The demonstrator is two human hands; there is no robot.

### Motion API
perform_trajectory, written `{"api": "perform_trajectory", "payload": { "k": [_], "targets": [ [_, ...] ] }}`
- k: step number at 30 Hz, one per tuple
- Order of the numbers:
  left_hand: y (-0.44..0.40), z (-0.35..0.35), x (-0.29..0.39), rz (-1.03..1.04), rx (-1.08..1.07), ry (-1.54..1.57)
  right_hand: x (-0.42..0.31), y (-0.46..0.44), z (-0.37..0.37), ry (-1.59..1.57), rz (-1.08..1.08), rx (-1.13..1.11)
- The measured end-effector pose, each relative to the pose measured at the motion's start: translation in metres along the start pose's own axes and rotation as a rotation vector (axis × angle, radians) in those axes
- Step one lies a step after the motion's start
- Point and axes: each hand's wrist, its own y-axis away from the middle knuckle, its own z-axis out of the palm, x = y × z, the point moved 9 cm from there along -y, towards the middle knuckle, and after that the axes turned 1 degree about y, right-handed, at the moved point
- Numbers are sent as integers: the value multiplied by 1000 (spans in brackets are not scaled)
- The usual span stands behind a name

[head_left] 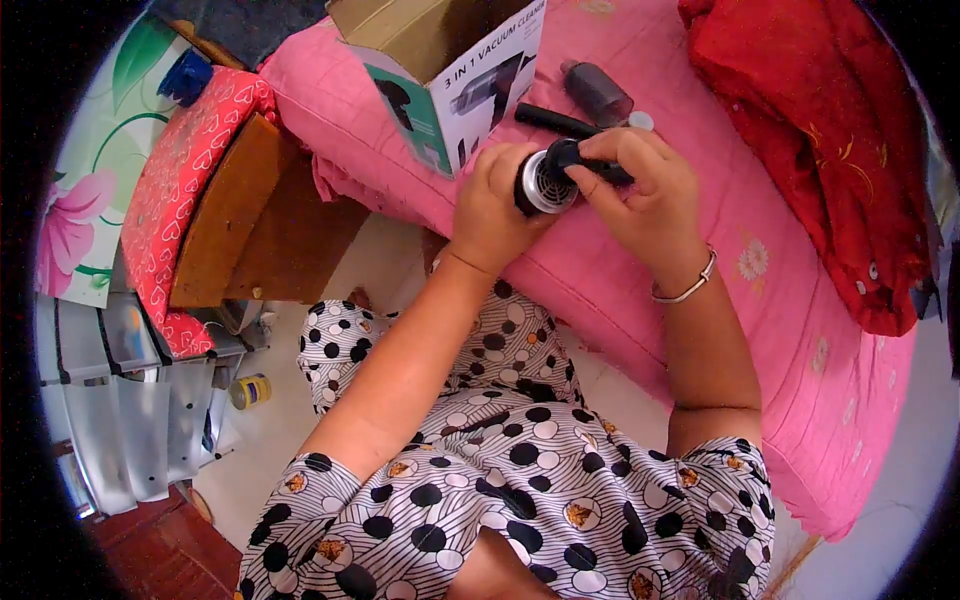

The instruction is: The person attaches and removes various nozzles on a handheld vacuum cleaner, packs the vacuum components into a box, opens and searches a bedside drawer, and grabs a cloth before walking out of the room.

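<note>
Over the edge of the pink bed, my left hand (492, 208) is wrapped round a handheld vacuum cleaner (550, 184), whose silver-rimmed end with a round grille faces up. A small black attachment (564, 156) is pinched between the thumb and fingers of my right hand (650, 190), right at that end. Whether the two parts are joined or only touching, I cannot tell. Just beyond my hands a black tube (552, 121) and a dark see-through canister (597, 92) lie on the bed. The open vacuum cleaner box (450, 95) stands behind my left hand.
The pink bedspread (590, 290) spreads under the parts. A red cloth (810, 130) is heaped at the right. On the left are a wooden cabinet (235, 215) with a heart-patterned cover, a metal rack (140, 430) and a yellow-labelled jar (250, 391) on the floor.
</note>
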Motion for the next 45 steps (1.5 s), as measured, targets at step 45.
{"api": "perform_trajectory", "payload": {
  "k": [45],
  "targets": [
    [0, -2, 3, 21, 1, 0, -15, 4, 12, -14, -122, -323]
  ]
}}
